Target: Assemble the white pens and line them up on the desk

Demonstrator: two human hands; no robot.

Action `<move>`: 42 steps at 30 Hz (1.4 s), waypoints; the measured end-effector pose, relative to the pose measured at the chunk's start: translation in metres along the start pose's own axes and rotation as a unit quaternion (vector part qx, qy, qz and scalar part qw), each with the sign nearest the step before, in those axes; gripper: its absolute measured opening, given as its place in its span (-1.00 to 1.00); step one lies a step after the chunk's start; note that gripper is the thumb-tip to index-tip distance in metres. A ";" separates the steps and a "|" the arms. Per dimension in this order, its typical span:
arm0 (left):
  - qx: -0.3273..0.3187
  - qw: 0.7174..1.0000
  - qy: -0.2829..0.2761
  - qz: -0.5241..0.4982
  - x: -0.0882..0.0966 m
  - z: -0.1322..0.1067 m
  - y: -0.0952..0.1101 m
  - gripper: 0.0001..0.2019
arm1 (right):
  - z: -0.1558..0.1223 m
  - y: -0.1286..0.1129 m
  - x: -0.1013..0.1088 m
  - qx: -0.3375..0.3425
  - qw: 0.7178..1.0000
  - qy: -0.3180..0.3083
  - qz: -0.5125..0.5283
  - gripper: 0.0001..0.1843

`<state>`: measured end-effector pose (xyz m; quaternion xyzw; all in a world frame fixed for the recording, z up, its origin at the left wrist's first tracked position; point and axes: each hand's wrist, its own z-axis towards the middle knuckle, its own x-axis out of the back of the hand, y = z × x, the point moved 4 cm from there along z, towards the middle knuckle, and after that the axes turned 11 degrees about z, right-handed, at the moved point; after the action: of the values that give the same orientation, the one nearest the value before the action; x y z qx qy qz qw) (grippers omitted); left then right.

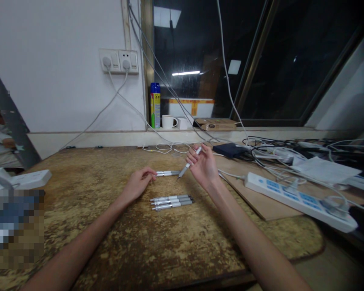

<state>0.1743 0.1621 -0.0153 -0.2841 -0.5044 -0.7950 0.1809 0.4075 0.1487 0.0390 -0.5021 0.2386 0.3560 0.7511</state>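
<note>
My right hand [204,163] is closed round a white-and-grey pen [188,164], held tilted with its dark tip pointing down and left. My left hand [141,180] has its fingers bent together at the left end of a second pen [168,173], which lies level on or just over the table. The tip of the right-hand pen is close to this pen's right end. Nearer to me, several similar pens [172,201] lie side by side on the worn wooden table [133,246], tips to the right.
To the right, a white power strip [300,200] rests partly on a brown board [261,208]. Tangled cables and a dark flat box [229,150] lie behind it. On the sill stand a spray can [155,106] and a white mug [168,121]. Another person [1,141] is at far left.
</note>
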 end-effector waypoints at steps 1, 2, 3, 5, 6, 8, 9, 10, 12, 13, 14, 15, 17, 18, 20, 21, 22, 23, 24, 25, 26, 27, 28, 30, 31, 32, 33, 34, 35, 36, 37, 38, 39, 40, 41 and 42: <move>-0.001 1.000 -0.002 0.002 0.000 0.000 0.000 -0.75 | 0.000 0.000 0.000 -0.002 1.000 0.002 0.001 -0.69; -0.002 1.000 -0.004 0.005 0.000 0.000 0.000 -0.75 | 0.000 0.001 0.000 -0.007 1.000 0.003 0.002 -0.70; -0.004 1.000 -0.004 0.008 -0.001 0.000 -0.001 -0.75 | -0.001 0.001 -0.001 -0.012 1.000 0.001 0.003 -0.70; -0.010 1.000 -0.005 0.012 -0.002 0.001 -0.002 -0.76 | -0.001 0.001 -0.001 -0.019 1.000 -0.004 0.004 -0.70; -0.011 1.000 -0.006 0.010 -0.002 0.001 -0.004 -0.76 | -0.001 0.001 -0.001 -0.019 1.000 -0.005 0.003 -0.69; -0.012 1.000 -0.010 0.003 -0.004 0.002 -0.006 -0.76 | -0.002 0.001 -0.001 -0.015 1.000 -0.001 -0.005 -0.67; -0.013 1.000 -0.012 0.000 -0.004 0.002 -0.006 -0.76 | -0.002 0.000 -0.001 -0.012 1.000 0.001 -0.008 -0.67; -0.014 1.000 -0.013 -0.002 -0.005 0.002 -0.006 -0.77 | -0.002 0.000 -0.001 -0.010 1.000 0.002 -0.009 -0.67; -0.016 1.000 -0.013 -0.003 -0.005 0.002 -0.005 -0.77 | -0.002 0.000 -0.001 -0.009 1.000 -0.001 -0.005 -0.69; -0.016 1.000 -0.011 -0.004 -0.005 0.002 -0.003 -0.78 | -0.002 -0.001 -0.002 -0.007 1.000 -0.003 -0.003 -0.70; -0.016 1.000 -0.009 -0.006 -0.004 0.002 -0.002 -0.78 | -0.002 -0.001 -0.002 -0.005 1.000 -0.005 -0.001 -0.70; -0.016 1.000 -0.008 -0.008 -0.004 0.001 -0.002 -0.78 | -0.002 -0.001 -0.002 -0.003 1.000 -0.006 0.000 -0.70; -0.018 1.000 -0.007 -0.009 -0.003 0.001 -0.001 -0.79 | -0.001 -0.001 -0.002 0.002 1.000 -0.009 0.000 -0.69; -0.019 1.000 -0.008 -0.009 -0.003 0.001 -0.001 -0.79 | -0.001 -0.001 -0.002 0.002 1.000 -0.010 0.000 -0.69; -0.017 1.000 -0.013 -0.007 -0.004 0.001 -0.002 -0.78 | -0.002 -0.001 -0.002 0.001 1.000 -0.012 0.001 -0.70; -0.015 1.000 -0.016 -0.006 -0.005 0.001 -0.003 -0.78 | -0.002 -0.001 -0.002 0.000 1.000 -0.010 0.003 -0.70; -0.014 1.000 -0.020 -0.004 -0.005 0.001 -0.004 -0.78 | -0.002 -0.002 -0.003 0.000 1.000 -0.009 0.008 -0.70; -0.015 1.000 -0.025 -0.002 -0.006 0.001 -0.004 -0.77 | -0.003 -0.003 -0.004 0.001 1.000 -0.008 0.013 -0.70; -0.019 0.999 -0.029 0.000 -0.006 0.001 -0.003 -0.77 | -0.003 -0.004 -0.005 0.001 1.000 -0.008 0.018 -0.69; -0.023 0.999 -0.032 0.000 -0.007 0.001 -0.002 -0.77 | -0.004 -0.004 -0.006 0.002 1.000 -0.009 0.020 -0.68; -0.027 0.999 -0.033 0.000 -0.007 0.000 0.000 -0.77 | -0.004 -0.005 -0.007 0.004 1.000 -0.011 0.019 -0.68; -0.029 0.999 -0.031 -0.002 -0.006 0.000 0.002 -0.77 | -0.003 -0.005 -0.008 0.007 1.000 -0.013 0.013 -0.69; -0.031 0.999 -0.028 -0.005 -0.006 0.000 0.004 -0.77 | -0.003 -0.004 -0.008 0.013 1.000 -0.016 0.004 -0.72; -0.036 0.999 -0.020 -0.016 -0.004 -0.001 0.011 -0.77 | -0.002 -0.003 -0.008 0.030 0.999 -0.024 -0.035 -0.82; -0.040 0.999 -0.017 -0.026 -0.003 -0.001 0.014 -0.77 | -0.001 -0.001 -0.007 0.039 0.996 -0.035 -0.071 -0.85; -0.044 0.998 -0.015 -0.038 -0.001 -0.001 0.017 -0.77 | -0.001 0.000 -0.006 0.047 0.990 -0.049 -0.122 -0.84; -0.047 0.997 -0.014 -0.053 -0.001 -0.002 0.021 -0.76 | -0.001 0.002 -0.006 0.050 0.978 -0.070 -0.190 -0.80; -0.048 0.996 -0.015 -0.069 0.000 -0.002 0.024 -0.75 | -0.002 0.005 -0.005 0.051 0.958 -0.095 -0.265 -0.75; -0.049 0.995 -0.019 -0.085 0.000 -0.003 0.026 -0.73 | -0.004 0.008 -0.005 0.049 0.932 -0.121 -0.338 -0.72; -0.050 0.993 -0.025 -0.100 -0.001 -0.003 0.029 -0.71 | -0.005 0.012 -0.004 0.047 0.904 -0.148 -0.398 -0.71; -0.053 0.992 -0.033 -0.111 -0.002 -0.004 0.031 -0.68 | -0.007 0.016 -0.004 0.044 0.880 -0.172 -0.440 -0.71; -0.058 0.990 -0.041 -0.119 -0.003 -0.005 0.032 -0.66 | -0.010 0.020 -0.005 0.040 0.861 -0.195 -0.469 -0.72; -0.065 0.989 -0.047 -0.123 -0.004 -0.005 0.034 -0.66 | -0.013 0.024 -0.006 0.034 0.846 -0.217 -0.485 -0.73; -0.074 0.988 -0.051 -0.124 -0.005 -0.005 0.035 -0.67 | -0.015 0.028 -0.008 0.028 0.835 -0.236 -0.496 -0.74; -0.082 0.988 -0.053 -0.121 -0.005 -0.005 0.035 -0.71 | -0.018 0.032 -0.009 0.020 0.827 -0.251 -0.503 -0.74; -0.089 0.988 -0.053 -0.114 -0.005 -0.005 0.035 -0.74 | -0.020 0.035 -0.009 0.012 0.819 -0.260 -0.512 -0.74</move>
<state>0.1965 0.1430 0.0046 -0.2818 -0.4696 -0.8359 0.0358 0.3748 0.1363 0.0180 -0.4317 -0.2526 0.0348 0.8652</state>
